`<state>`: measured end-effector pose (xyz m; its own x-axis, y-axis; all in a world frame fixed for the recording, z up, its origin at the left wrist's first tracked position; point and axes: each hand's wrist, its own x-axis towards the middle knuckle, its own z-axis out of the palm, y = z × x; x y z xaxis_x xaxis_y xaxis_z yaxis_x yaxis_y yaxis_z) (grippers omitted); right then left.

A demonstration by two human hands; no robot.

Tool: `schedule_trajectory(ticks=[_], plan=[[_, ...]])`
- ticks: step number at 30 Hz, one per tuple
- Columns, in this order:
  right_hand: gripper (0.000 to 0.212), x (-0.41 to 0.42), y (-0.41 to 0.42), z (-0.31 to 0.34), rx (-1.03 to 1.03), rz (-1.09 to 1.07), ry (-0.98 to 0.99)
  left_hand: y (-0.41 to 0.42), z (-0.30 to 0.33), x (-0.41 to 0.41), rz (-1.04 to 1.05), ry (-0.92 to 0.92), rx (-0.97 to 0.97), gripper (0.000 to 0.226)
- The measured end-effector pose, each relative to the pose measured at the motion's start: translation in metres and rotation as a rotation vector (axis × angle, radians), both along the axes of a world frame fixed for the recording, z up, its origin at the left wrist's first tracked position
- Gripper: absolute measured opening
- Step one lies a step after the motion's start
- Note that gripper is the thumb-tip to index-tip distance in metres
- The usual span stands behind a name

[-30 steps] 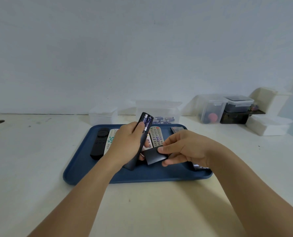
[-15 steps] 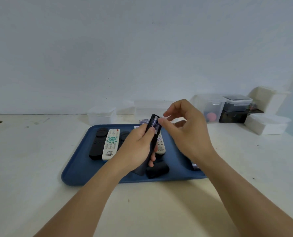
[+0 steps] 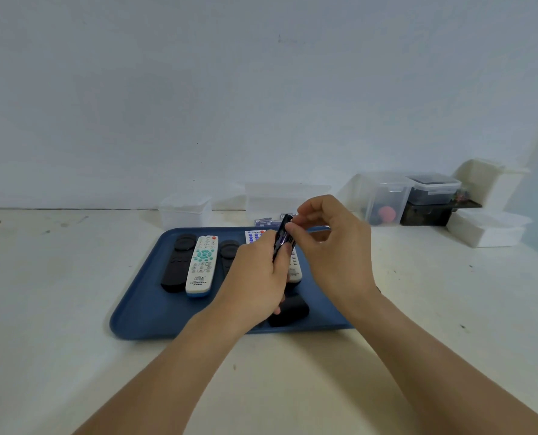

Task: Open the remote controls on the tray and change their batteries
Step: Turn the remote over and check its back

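Observation:
My left hand grips a slim black remote upright above the blue tray, its open battery bay showing purple batteries. My right hand has its fingertips curled onto the top of that bay, pinching at a battery. The remote's black cover lies on the tray near the front. Flat on the tray sit a black remote, a white remote with teal buttons, another black remote and a white remote partly hidden by my hands.
Clear plastic boxes stand behind the tray: a small lidded one, a wider one with loose batteries by it. More containers and white boxes crowd the back right. The wall is close behind.
My right hand put the black cover down on the tray and rose to the top of the held remote, where its fingers now work at the batteries. The left hand lifted the remote slightly rightward.

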<state>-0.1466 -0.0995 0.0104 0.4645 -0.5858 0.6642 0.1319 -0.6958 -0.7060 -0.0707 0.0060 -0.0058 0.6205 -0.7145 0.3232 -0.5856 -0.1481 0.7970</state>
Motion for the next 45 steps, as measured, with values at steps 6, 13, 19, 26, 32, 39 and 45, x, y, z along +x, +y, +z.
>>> schedule_trajectory(ticks=[6, 13, 19, 26, 32, 39, 45], plan=[[0.018, 0.003, 0.001, -0.004, 0.004, 0.023, 0.013, -0.002, -0.007, 0.004, 0.063, -0.143, 0.034, 0.024], [0.019, 0.007, -0.011, -0.009, 0.134, 0.136, 0.026, 0.0, -0.002, 0.0, 0.006, -0.069, 0.078, 0.027], [0.018, 0.01, -0.015, -0.014, 0.191, 0.186, 0.005, 0.0, -0.002, -0.001, -0.014, 0.002, 0.073, 0.026], [0.016, 0.016, -0.018, -0.019, 0.205, 0.205, 0.034, -0.001, -0.006, 0.004, 0.016, 0.08, 0.101, 0.027], [0.019, 0.014, -0.016, -0.016, 0.215, 0.233, 0.035, 0.0, -0.002, 0.008, 0.023, 0.122, 0.107, 0.029], [0.011, 0.012, -0.009, -0.008, 0.464, 0.291, -0.03, 0.0, -0.001, 0.007, 0.024, 0.146, 0.07, 0.028], [0.017, 0.009, -0.033, 0.005, 1.188, 0.436, -0.33, -0.002, 0.008, 0.002, -0.081, 0.517, -0.053, 0.032]])
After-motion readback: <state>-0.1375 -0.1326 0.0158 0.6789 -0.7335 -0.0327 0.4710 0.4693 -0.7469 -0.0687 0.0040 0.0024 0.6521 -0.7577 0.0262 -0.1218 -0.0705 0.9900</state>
